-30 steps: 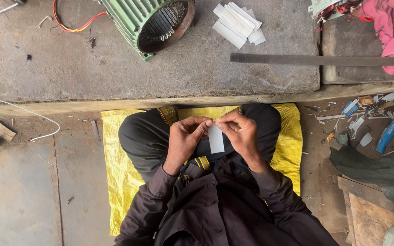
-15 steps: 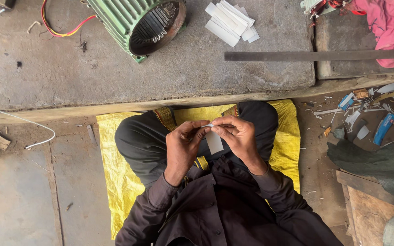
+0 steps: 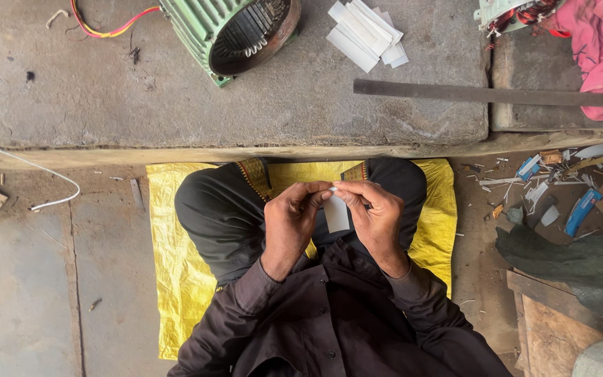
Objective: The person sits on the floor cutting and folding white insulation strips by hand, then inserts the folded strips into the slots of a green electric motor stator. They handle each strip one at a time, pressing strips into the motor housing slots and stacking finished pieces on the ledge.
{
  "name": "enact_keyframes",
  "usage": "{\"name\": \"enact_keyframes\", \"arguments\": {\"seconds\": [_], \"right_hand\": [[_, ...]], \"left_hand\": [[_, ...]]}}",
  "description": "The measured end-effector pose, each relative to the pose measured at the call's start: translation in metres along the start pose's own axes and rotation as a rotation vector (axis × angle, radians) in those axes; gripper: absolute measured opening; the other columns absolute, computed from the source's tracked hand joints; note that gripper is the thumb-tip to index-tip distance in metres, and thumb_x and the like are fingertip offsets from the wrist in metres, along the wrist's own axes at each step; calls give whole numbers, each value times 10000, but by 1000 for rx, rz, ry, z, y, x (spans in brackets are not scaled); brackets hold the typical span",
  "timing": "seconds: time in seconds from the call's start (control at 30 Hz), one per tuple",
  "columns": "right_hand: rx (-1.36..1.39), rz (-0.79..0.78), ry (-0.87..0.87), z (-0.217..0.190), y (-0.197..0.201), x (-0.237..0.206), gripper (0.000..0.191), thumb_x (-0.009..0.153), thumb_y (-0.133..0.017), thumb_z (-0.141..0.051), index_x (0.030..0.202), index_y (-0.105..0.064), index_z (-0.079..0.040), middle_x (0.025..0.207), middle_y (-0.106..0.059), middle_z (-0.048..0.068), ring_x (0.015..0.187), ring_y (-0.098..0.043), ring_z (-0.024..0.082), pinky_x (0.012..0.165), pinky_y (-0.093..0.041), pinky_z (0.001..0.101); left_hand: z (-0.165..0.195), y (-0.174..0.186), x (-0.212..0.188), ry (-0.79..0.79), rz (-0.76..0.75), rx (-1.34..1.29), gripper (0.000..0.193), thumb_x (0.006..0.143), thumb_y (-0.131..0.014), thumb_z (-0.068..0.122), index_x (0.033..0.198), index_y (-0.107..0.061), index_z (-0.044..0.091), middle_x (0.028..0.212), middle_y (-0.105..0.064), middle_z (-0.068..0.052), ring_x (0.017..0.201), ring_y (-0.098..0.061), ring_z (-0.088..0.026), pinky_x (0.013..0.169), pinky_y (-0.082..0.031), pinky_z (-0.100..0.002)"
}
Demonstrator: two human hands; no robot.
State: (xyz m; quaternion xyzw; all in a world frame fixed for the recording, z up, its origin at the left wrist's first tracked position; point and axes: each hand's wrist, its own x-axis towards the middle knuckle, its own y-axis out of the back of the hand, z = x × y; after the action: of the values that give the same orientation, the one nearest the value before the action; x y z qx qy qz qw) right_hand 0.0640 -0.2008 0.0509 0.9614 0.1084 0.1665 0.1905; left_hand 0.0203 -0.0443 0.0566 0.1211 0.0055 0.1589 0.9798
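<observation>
Pinching one small white paper strip [image 3: 336, 213] at its top edge, the left hand [image 3: 293, 222] and the right hand [image 3: 375, 213] close fingertips on it above the lap, over one yellow woven mat [image 3: 176, 265]. One stack of similar white strips [image 3: 366, 33], too overlapped to count, lies fanned on the concrete worktop [image 3: 106, 98] beside one green ribbed motor housing [image 3: 235, 31], its open bore showing slotted metal. One blue wrapper [image 3: 582, 211] sits among scraps on the floor at right.
</observation>
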Motion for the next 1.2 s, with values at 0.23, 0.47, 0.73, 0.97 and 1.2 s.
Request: {"name": "enact_keyframes", "arguments": {"seconds": [0.23, 0.47, 0.73, 0.97, 1.2], "right_hand": [[-3, -31, -40, -2, 2, 2, 144, 971, -750, -70, 1093, -745, 6, 1006, -781, 102, 883, -758, 125, 733, -594, 240], [300, -122, -277, 29, -1, -2, 141, 952, -757, -51, 1065, -717, 23, 1001, -762, 97, 933, -733, 119, 802, -607, 253], [590, -131, -342, 61, -6, -7, 102, 907, -774, 12, 969, -694, 0, 931, -733, 70, 898, -727, 120, 797, -589, 246], [438, -117, -283, 61, -13, 4, 78, 940, -755, -4, 1008, -719, 10, 968, -751, 85, 894, -716, 109, 800, -594, 241], [506, -220, -395, 51, -1, 7, 200, 965, -718, -14, 1164, -717, 8, 997, -746, 62, 918, -690, 90, 815, -564, 228]], "left_hand": [[2, 1, -1, 71, -40, -103, 159, 932, -759, 109, 1074, -764, 39, 897, -792, -57, 758, -733, -85, 674, -590, -229], [-8, 4, 5, 47, -60, -67, 209, 923, -777, 88, 1129, -770, 55, 912, -791, -60, 808, -754, -81, 708, -597, -239], [-26, 2, 10, 249, -151, -309, 200, 917, -771, 101, 1100, -775, 20, 908, -792, -43, 818, -714, -80, 727, -597, -229], [-32, 1, 19, 291, -159, -337, 232, 883, -796, 139, 1076, -777, 11, 885, -795, -48, 798, -739, -66, 700, -635, -226], [-31, -1, 19, 241, -77, -260, 185, 897, -800, 124, 1052, -802, 24, 866, -789, -25, 769, -693, -50, 668, -589, -221]]}}
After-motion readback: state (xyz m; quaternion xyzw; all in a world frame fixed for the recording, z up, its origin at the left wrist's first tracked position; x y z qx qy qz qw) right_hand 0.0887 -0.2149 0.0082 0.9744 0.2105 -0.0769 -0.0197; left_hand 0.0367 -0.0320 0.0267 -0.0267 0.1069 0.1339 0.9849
